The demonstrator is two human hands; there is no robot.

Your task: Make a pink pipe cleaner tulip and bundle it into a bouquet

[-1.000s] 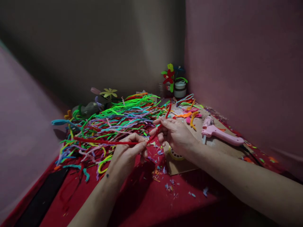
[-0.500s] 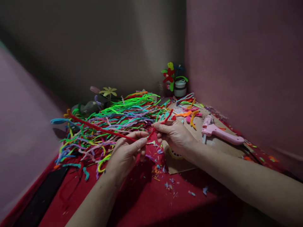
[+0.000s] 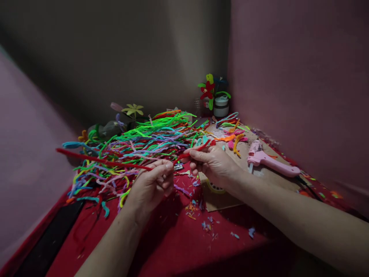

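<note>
A long red pipe cleaner (image 3: 105, 162) stretches between my two hands. My left hand (image 3: 152, 181) is closed on it, and its free length sticks out to the left over a heap of coloured pipe cleaners (image 3: 161, 132). My right hand (image 3: 215, 163) pinches the same red stem between thumb and fingers, with a short end showing past the thumb. Below the right hand lies a piece of cardboard (image 3: 221, 202) with a yellow-rimmed round thing (image 3: 215, 187) on it, partly covered by the hand.
On the cardboard's right side rests a pink glue gun (image 3: 272, 163), near orange and pink pipe-cleaner pieces (image 3: 235, 138). A white jar (image 3: 221, 107) and a red pipe-cleaner flower (image 3: 207, 90) stand at the back. Small clippings (image 3: 207, 227) lie on the red cloth (image 3: 184, 246). A black strip (image 3: 52, 238) is at left.
My left hand has moved slightly left and down, and the red pipe cleaner's free length has swung lower, further left. The right hand still pinches it.
</note>
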